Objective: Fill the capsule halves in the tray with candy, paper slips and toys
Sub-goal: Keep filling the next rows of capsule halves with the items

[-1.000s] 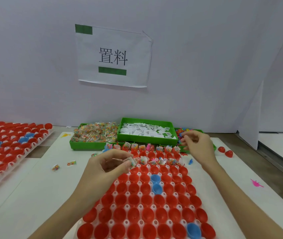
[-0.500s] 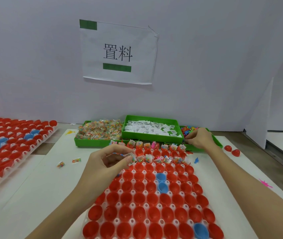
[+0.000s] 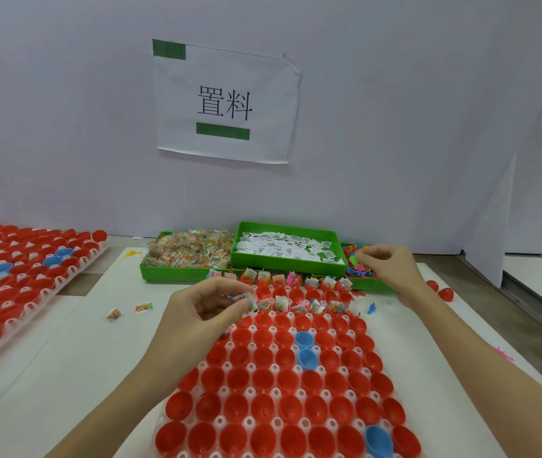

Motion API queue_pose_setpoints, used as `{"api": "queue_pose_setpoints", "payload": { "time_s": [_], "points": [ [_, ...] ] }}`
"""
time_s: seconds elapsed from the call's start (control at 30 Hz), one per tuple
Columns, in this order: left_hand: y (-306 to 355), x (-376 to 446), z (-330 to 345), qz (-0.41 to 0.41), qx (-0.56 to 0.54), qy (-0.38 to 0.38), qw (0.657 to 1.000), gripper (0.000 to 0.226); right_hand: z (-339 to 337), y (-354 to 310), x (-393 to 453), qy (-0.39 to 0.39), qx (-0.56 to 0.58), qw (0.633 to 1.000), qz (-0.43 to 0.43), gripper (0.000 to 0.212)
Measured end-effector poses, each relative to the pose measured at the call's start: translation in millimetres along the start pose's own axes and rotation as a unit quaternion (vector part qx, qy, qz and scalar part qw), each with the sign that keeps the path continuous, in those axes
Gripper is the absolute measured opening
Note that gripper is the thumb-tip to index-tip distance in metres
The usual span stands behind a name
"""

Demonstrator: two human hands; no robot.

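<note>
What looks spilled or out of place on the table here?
A few items lie loose outside the bins and tray: two candy packets left of the tray, a blue toy by its right edge, a yellow toy near the candy bin, and two red capsule halves at right.

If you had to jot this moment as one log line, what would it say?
left hand: pinches candy packet over tray | right hand: pinches green toy above toy bin | far rows filled

Glossy plastic capsule halves [image 3: 264,409], smooth green plastic bins [image 3: 291,262], clear crinkly candy wrappers [image 3: 190,251], prob. matt paper slips [image 3: 284,246]
</note>
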State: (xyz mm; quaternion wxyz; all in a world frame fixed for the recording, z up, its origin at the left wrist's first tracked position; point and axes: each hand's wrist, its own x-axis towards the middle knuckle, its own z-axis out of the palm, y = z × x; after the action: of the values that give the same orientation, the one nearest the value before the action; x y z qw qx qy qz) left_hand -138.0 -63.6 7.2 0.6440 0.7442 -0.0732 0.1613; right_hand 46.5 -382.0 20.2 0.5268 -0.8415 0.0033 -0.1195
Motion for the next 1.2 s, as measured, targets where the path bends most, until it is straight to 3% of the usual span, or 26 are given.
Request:
{"api": "queue_pose_setpoints", "payload": {
  "time_s": [0.13,0.33,0.5,0.9,1.2],
  "points": [
    [-1,0,0,0.023,0.030,0.002,0.999,0.015,9,-33,-37,-0.080,0.043,0.995,-0.039,0.009],
    [-1,2,-3,0.086,0.079,0.000,0.993,0.015,44,-84,-109,-0.207,0.022,0.964,-0.162,0.006],
    [0,5,-9,0.130,0.110,0.004,0.985,0.014,77,-103,-138,-0.170,-0.024,0.959,-0.228,0.006],
    [3,6,-8,0.205,0.146,0.004,0.968,0.017,75,-97,-144,-0.243,-0.003,0.943,-0.227,0.004],
    [3,8,-15,0.213,0.151,-0.047,0.964,0.015,83,-92,-147,-0.238,-0.018,0.950,-0.201,0.011]
  ]
}}
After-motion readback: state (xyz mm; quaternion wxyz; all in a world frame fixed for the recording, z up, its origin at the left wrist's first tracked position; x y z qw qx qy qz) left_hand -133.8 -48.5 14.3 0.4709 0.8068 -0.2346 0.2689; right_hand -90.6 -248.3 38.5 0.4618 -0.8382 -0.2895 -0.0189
